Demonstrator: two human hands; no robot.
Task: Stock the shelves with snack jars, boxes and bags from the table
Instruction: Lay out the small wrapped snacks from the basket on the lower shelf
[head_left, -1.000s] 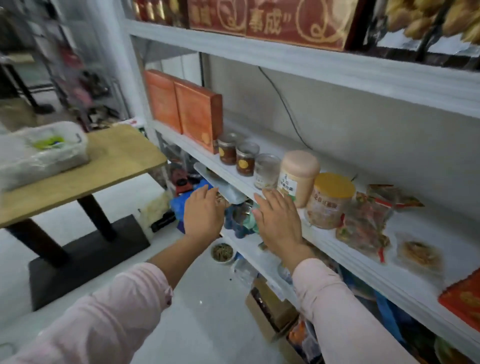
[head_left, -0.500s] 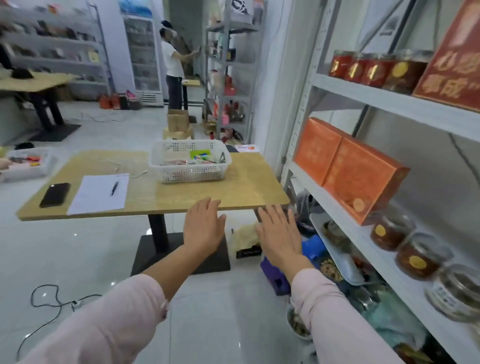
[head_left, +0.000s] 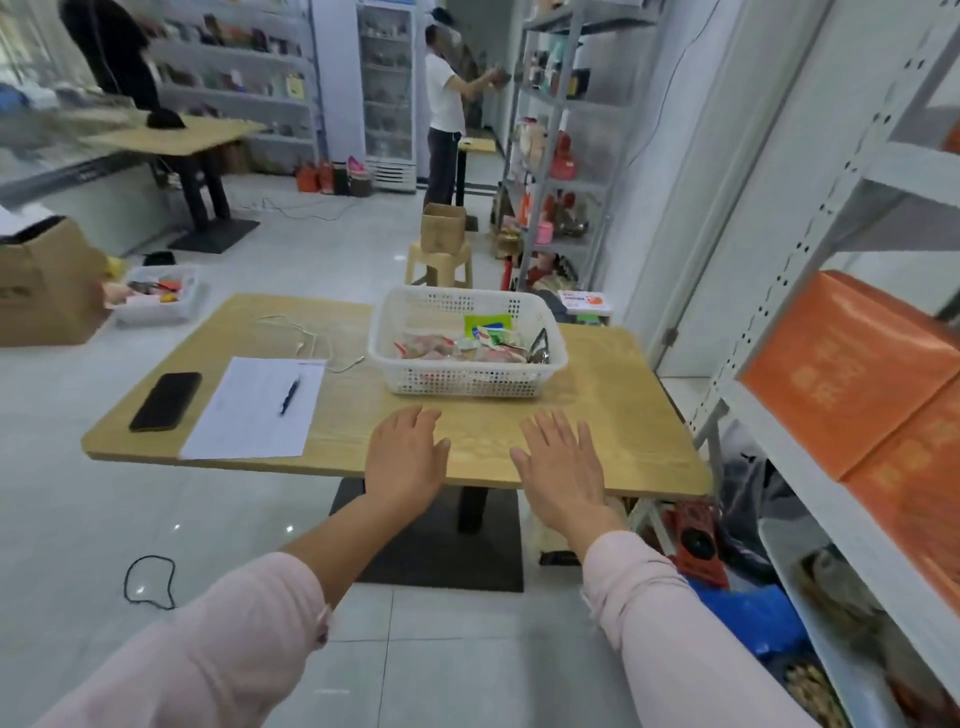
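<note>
Figure: view swung from shelf (head_left: 779, 441) back to table (head_left: 613, 415). My left hand (head_left: 405, 457) and right hand (head_left: 563, 467), flat-fingered and empty, now hover at its near edge. Snack bags (head_left: 441, 348) lie in the basket (head_left: 467, 382) just beyond, so I judge the next pickup is imminent.

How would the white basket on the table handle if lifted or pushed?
The white mesh basket probably feels light: perforated plastic, few snack packets inside. Its thin walls may flex under a one-handed grip. Pushed, it likely slides on the smooth table.
</note>
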